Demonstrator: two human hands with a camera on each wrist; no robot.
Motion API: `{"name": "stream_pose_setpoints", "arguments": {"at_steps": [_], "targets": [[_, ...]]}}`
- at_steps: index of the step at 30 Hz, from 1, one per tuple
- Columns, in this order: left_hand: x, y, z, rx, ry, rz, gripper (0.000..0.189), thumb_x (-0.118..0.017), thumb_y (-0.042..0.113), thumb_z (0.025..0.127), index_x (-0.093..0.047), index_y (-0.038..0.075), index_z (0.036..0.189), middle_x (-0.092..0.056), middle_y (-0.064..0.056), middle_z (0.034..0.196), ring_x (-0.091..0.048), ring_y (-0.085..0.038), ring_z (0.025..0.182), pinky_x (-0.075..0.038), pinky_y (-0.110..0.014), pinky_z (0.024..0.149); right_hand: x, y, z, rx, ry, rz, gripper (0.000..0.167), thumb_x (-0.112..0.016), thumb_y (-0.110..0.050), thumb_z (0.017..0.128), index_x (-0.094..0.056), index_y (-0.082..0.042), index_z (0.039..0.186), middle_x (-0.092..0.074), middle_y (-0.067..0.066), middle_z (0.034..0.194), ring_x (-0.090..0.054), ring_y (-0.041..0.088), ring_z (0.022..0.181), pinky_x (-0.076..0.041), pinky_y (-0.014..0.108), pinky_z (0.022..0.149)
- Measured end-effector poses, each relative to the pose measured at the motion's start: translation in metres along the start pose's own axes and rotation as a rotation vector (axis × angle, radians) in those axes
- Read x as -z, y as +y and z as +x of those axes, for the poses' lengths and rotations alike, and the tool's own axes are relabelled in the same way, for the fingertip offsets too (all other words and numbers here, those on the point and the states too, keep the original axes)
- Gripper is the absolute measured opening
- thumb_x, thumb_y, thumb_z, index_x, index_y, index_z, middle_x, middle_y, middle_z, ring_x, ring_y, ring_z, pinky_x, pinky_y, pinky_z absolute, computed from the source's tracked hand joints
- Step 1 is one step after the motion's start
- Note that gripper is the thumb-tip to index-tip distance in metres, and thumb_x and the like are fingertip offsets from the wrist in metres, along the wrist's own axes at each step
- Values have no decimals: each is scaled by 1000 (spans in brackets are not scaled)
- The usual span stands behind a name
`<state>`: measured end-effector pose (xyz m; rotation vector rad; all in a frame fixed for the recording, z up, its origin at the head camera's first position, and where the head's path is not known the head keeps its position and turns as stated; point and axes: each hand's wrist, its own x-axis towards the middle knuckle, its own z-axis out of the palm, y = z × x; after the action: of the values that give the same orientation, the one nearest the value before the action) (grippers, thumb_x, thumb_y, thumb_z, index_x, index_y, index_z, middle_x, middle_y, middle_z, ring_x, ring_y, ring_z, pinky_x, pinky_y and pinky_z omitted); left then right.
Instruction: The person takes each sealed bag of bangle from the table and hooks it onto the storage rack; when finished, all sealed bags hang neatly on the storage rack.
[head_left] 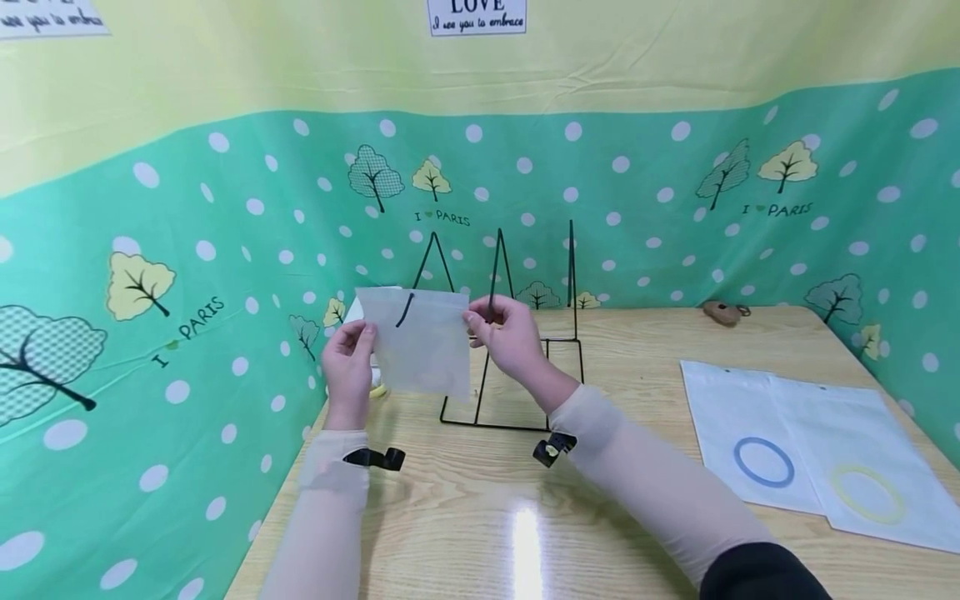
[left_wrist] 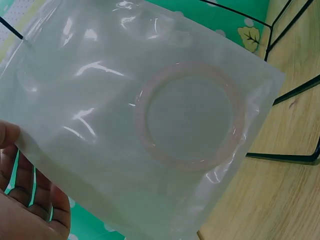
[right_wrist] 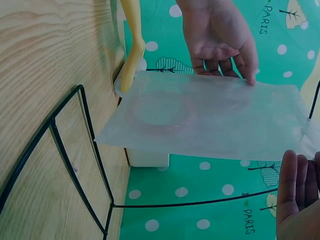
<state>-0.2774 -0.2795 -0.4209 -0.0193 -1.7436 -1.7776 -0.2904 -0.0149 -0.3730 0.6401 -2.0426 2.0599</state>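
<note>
Both hands hold up a frosted plastic bag [head_left: 420,358] in front of the left part of a black wire rack [head_left: 495,427]. My left hand [head_left: 348,367] pinches its left edge, thumb in front. At the upper right edge, my right hand [head_left: 513,337] pinches the bag between thumb and fingers. Inside the bag lies a pale pink ring [left_wrist: 141,115], seen faintly through the plastic in both wrist views. A short black prong [head_left: 405,310] shows in front of the bag near its top edge. The bag hides part of the rack behind it.
Two white bags lie overlapping at the right of the table [head_left: 637,475], one with a blue ring [head_left: 738,463], one with a yellow ring [head_left: 900,504]. A small brown object [head_left: 722,313] sits at the back right. Patterned cloth [head_left: 630,200] surrounds the table's back and sides.
</note>
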Motion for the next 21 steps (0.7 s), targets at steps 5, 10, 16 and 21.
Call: {"name": "stream_pose_setpoints", "arguments": {"at_steps": [5,10,16,21], "targets": [[-6,-2,7,11,14,12,25,-71,21,102,-69,-1,113,-66,-4,103,-60,-18,94,-50,-27,82,2,3,9,-28,17,1,9,-74,-12,100,-75,-4,102,-69,12,92,-69,25,82,-63,38,69],[-11,-4,15,28,12,12,23,-70,21,103,-69,0,114,-66,-3,106,-59,-17,96,-50,-26,85,3,5,17,-47,24,9,11,-73,-14,101,-75,-4,103,-68,13,93,-70,28,82,-63,40,71],[-15,-7,23,34,-10,14,23,-70,22,103,-69,2,116,-65,-4,107,-59,-17,97,-50,-27,85,3,8,29,-35,43,20,12,-73,-16,101,-75,-5,104,-69,13,94,-69,27,84,-63,38,72],[-16,-9,28,38,-37,29,26,-69,24,104,-69,2,119,-65,-4,108,-59,-19,98,-51,-38,91,3,11,37,-66,68,58,12,-74,-17,100,-75,-5,104,-68,14,95,-69,28,84,-63,38,73]]}}
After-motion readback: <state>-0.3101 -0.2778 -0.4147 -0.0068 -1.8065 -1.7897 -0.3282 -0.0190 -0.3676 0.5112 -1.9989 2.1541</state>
